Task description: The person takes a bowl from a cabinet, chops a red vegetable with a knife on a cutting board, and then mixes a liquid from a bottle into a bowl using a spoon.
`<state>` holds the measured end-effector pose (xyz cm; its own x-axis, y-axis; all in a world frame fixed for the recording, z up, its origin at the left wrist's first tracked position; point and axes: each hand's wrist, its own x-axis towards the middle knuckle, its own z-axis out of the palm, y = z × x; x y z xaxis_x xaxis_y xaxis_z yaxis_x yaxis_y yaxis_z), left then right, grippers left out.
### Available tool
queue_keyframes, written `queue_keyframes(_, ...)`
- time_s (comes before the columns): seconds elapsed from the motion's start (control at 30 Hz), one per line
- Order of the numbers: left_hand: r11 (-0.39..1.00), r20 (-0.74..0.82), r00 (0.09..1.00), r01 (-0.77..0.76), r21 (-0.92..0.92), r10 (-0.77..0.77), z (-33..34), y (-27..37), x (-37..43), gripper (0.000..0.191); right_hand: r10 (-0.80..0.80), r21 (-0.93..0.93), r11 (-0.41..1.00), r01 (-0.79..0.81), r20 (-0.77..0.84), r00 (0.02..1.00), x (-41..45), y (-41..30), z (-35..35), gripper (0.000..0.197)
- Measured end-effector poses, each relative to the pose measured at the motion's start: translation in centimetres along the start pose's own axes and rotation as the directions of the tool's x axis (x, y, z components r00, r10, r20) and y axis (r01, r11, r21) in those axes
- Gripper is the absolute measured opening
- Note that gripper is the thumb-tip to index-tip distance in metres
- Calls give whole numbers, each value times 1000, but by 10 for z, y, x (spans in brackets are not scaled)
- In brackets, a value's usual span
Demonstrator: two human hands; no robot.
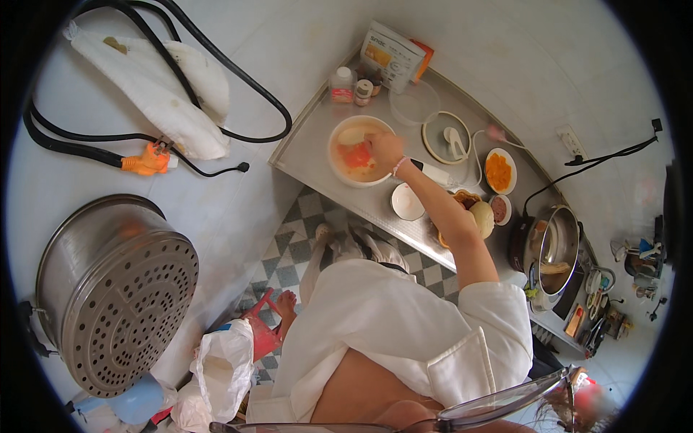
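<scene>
My right hand (384, 151) reaches over the rim of a white electric cooking pot (364, 184), its fingers curled down towards the contents. Cloudy, pale pinkish liquid fills the pot, with red-orange pieces (355, 156) in it. A pale oval shape (353, 135) shows near the far side; I cannot tell what it is. My fingertips are blurred, so whether they grip anything is unclear. The pot's white handle (436, 174) passes beneath my forearm. Beside the pot, towards me, stands a small white bowl (407, 203). My left hand is out of view.
A glass lid (433, 142), clear plastic tub (414, 105), pouch (391, 57) and bottles (342, 85) stand behind. Rightward are a bowl of orange slices (498, 172), a small bowl of minced meat (500, 210) and a steel pot (557, 233). A perforated steamer (130, 314) hangs left.
</scene>
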<state>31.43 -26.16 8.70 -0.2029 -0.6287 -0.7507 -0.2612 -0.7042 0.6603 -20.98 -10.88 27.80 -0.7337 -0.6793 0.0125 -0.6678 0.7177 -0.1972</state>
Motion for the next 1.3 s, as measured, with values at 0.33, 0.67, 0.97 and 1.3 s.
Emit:
queue_keyframes(0.33,979,117,981,-170,116,156,-22,-37,21,9,112,43,993,-114,50,992,-12,8,-46,19)
queue_keyframes(0.67,988,136,986,-111,109,96,-31,-33,23,10,-283,-378,869,320,149,947,-13,-8,9,29)
queue_keyframes(0.97,999,11,1000,11,31,-11,-13,-18,4,11,-354,-263,886,381,142,924,-33,-4,-28,43)
queue_keyframes(1.3,986,103,993,-73,150,58,-25,-31,14,12,-163,-291,929,231,240,957,-38,27,-57,25)
